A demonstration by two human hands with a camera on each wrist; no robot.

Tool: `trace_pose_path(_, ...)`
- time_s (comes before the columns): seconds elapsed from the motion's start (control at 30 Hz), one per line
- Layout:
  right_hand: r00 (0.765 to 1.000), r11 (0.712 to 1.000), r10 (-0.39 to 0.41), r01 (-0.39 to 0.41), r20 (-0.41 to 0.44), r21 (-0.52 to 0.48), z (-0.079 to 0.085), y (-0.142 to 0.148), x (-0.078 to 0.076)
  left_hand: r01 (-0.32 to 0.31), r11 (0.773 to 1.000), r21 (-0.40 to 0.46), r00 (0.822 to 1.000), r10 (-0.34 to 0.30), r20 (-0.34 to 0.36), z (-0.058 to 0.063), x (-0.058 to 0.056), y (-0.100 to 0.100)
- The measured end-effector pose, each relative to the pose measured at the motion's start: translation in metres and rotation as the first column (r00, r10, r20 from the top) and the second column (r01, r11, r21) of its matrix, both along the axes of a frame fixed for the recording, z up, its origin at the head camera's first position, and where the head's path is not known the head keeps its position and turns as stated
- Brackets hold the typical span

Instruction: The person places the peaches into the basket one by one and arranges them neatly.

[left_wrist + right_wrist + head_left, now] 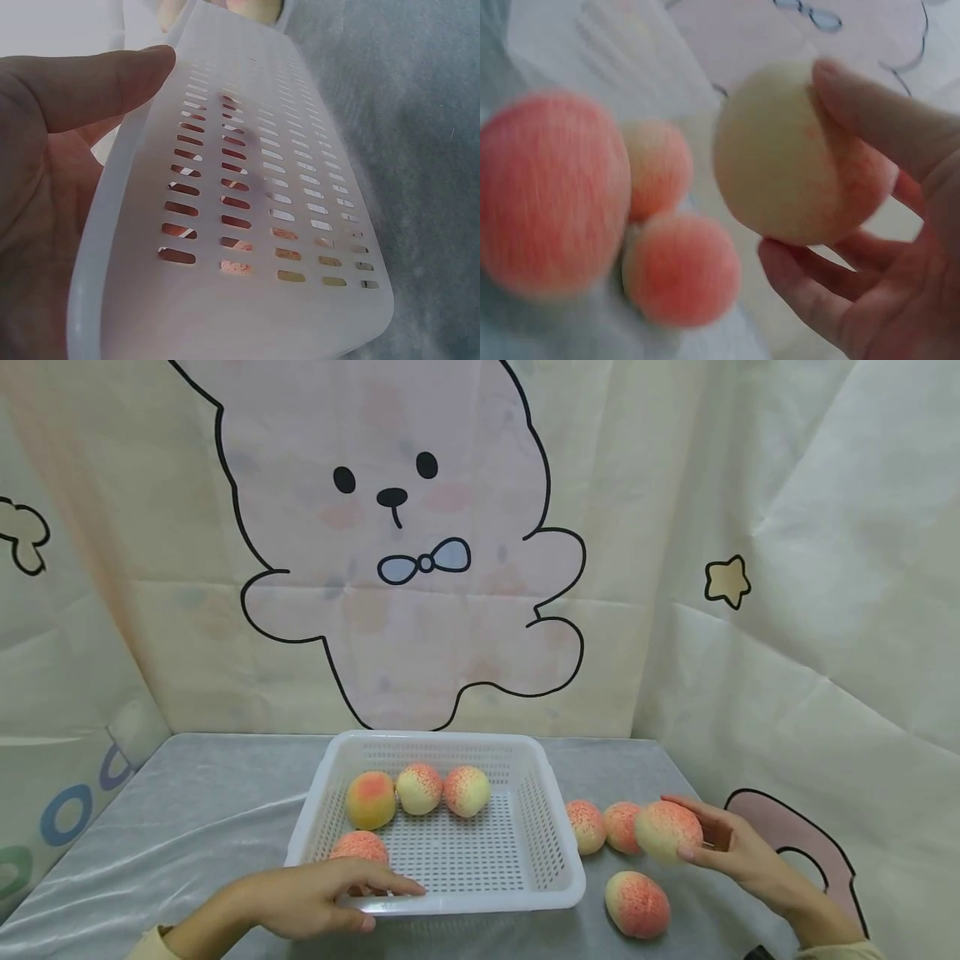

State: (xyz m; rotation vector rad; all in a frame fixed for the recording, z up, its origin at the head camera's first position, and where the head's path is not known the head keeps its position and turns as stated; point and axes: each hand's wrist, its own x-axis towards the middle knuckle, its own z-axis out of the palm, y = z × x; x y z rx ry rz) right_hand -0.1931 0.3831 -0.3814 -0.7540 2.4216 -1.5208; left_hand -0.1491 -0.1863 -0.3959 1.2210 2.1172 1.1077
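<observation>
A white plastic basket with slotted walls stands on the grey cloth. My left hand grips its near rim, thumb on the outside and fingers reaching over into it. Partly hidden behind that hand is a pink peach inside the basket. To the basket's right, my right hand holds a pale yellow and pink peach between thumb and fingers, raised above the cloth. The same held peach shows its pale side in the right wrist view.
Toward the basket's back left sit a yellow-orange peach and two speckled peaches. Right of the basket lie two peaches side by side, and another peach nearer the front. Printed curtains enclose the grey-covered table.
</observation>
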Motion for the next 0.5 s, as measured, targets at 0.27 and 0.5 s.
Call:
trace_pose_path(0.27,0.99,0.997,-0.081,0.08,-0.119,-0.02,0.018,-0.04,0.004,0.004,1.0,0.004,1.0,-0.004,0.01,0.0,0.001,0.001)
trace_pose_path(0.5,0.988,0.997,-0.015,0.003,-0.155,-0.078,0.021,-0.08,0.0,-0.005,1.0,-0.002,1.0,0.005,-0.021,0.0,0.002,0.0)
